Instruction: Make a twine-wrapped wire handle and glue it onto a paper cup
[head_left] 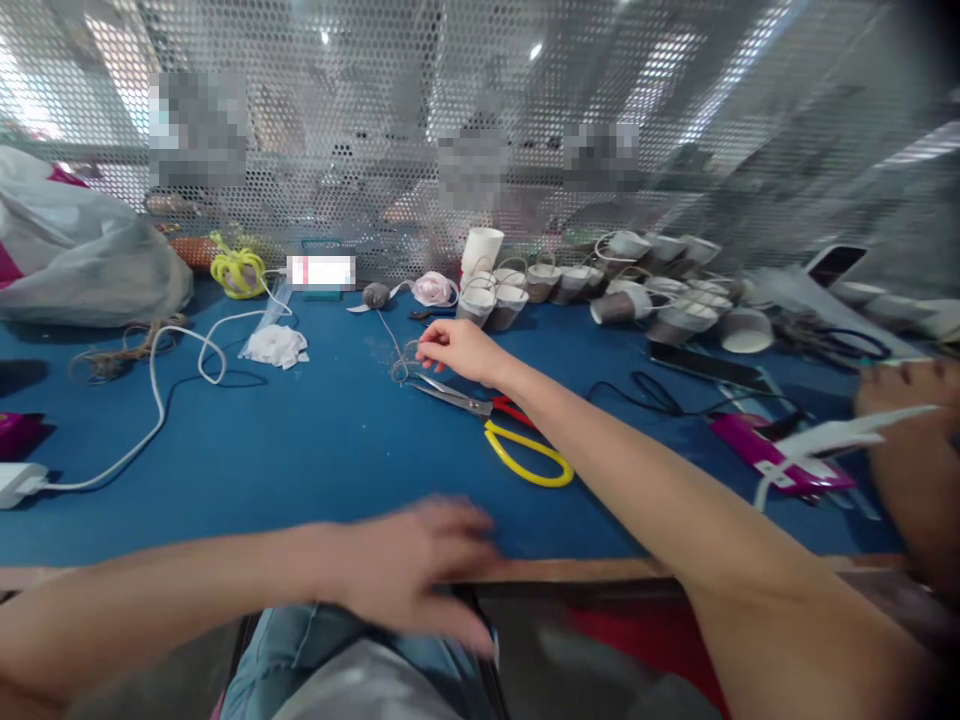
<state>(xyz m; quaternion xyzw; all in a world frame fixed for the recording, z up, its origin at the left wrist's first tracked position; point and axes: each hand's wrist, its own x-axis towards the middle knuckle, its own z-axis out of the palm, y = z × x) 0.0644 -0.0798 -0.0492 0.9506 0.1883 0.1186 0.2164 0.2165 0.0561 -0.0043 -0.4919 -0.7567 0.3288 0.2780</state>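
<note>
My right hand (466, 350) reaches over the blue tabletop with its fingertips pinched on a loop of thin grey string (399, 368). From that loop the string runs back to a small grey ball of string (376, 295). Scissors (529, 470) with yellow and red handles lie just under my right wrist, blades toward the loop. My left hand (420, 565) is smeared by motion above the table's front edge. Its thumb stands apart from the fingers and nothing shows in it.
Several small paper cups (476, 300) with handles line the back by a perforated metal screen. A white cable (157, 400) curls across the left. At the right are a phone (709, 368), a magenta device (772, 455) and another person's hand (911, 400).
</note>
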